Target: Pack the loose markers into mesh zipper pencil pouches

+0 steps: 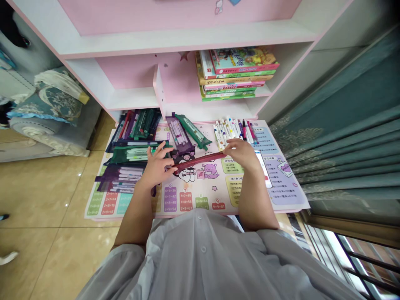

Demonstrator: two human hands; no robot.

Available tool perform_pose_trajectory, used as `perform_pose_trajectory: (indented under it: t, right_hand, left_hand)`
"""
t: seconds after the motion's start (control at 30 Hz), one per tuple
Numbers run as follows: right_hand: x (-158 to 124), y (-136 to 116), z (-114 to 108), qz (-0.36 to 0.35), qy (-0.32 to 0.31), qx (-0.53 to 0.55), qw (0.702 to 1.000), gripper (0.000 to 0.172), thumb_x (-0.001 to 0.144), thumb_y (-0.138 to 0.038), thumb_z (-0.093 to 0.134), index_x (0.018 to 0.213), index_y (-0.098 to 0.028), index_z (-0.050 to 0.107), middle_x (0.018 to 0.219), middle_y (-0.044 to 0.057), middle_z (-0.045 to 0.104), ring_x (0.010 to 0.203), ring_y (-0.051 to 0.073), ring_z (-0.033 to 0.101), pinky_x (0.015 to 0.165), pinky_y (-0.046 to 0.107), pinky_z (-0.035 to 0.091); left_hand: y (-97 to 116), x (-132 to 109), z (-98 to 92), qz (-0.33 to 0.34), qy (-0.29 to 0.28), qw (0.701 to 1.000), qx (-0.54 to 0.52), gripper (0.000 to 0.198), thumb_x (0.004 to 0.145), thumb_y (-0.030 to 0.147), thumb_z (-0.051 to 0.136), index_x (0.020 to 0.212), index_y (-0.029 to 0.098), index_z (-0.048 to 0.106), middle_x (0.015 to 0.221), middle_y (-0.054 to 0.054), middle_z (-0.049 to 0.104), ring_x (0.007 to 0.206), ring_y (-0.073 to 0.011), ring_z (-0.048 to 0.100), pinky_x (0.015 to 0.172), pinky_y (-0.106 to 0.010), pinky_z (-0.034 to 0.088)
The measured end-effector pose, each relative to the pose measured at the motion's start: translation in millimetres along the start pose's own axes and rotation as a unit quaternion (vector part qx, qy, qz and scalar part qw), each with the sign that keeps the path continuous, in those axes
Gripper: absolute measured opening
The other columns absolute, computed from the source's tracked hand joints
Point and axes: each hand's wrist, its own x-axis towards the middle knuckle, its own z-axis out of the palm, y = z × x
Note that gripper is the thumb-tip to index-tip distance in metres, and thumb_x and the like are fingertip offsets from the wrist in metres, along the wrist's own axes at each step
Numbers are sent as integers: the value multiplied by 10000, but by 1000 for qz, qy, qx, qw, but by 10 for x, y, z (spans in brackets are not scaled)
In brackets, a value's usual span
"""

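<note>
A narrow dark red pouch (200, 160) stretches slantwise between my hands, above the printed desk mat. My right hand (240, 153) pinches its right end, fingers closed. At its left end, my left hand (158, 164) has its fingers spread, with the thumb against the pouch. Beneath the left wrist lies a purple mesh pouch (123, 177) with several markers inside. Under my left fingers is a green mesh pouch (125, 154), also filled with markers. Loose white markers (226, 127) lie just beyond my right hand, with pink and purple ones beside them.
Behind stand a filled purple pouch (179, 135), a green pouch (195, 131) and a heap of pouches (140, 125). A phone (264, 168) lies right of my right wrist. Stacked books (237, 77) sit on the pink and white shelf (187, 41). Curtains (340, 116) hang at right.
</note>
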Motion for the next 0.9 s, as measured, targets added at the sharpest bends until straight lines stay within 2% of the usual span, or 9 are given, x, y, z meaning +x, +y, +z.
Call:
perform_pose_trajectory:
  t: [0.2, 0.4, 0.9]
  right_hand:
    - [51, 67, -7, 4, 14, -16, 1000, 105, 670, -243, 645, 594, -227, 715, 1264, 22, 695, 1234, 315, 596, 1062, 480, 427]
    - [76, 107, -23, 5, 24, -4, 1000, 98, 651, -249, 643, 578, -226, 704, 1245, 25, 704, 1205, 311, 614, 1015, 462, 465]
    - [56, 132, -112, 27, 50, 11, 998, 117, 643, -260, 611, 612, -216, 715, 1255, 48, 704, 1188, 303, 621, 977, 421, 488]
  left_hand:
    - [11, 5, -13, -4, 0, 1000, -3, 229, 854, 330, 658, 663, 204, 661, 1417, -63, 581, 1478, -403, 312, 1142, -759, 100]
    - [6, 3, -7, -6, -2, 1000, -9, 215, 852, 330, 657, 676, 208, 677, 1421, -60, 577, 1481, -407, 304, 1153, -758, 73]
    - [2, -1, 8, 2, -6, 1000, -7, 232, 870, 341, 653, 677, 212, 661, 1440, -59, 569, 1498, -381, 286, 1150, -755, 90]
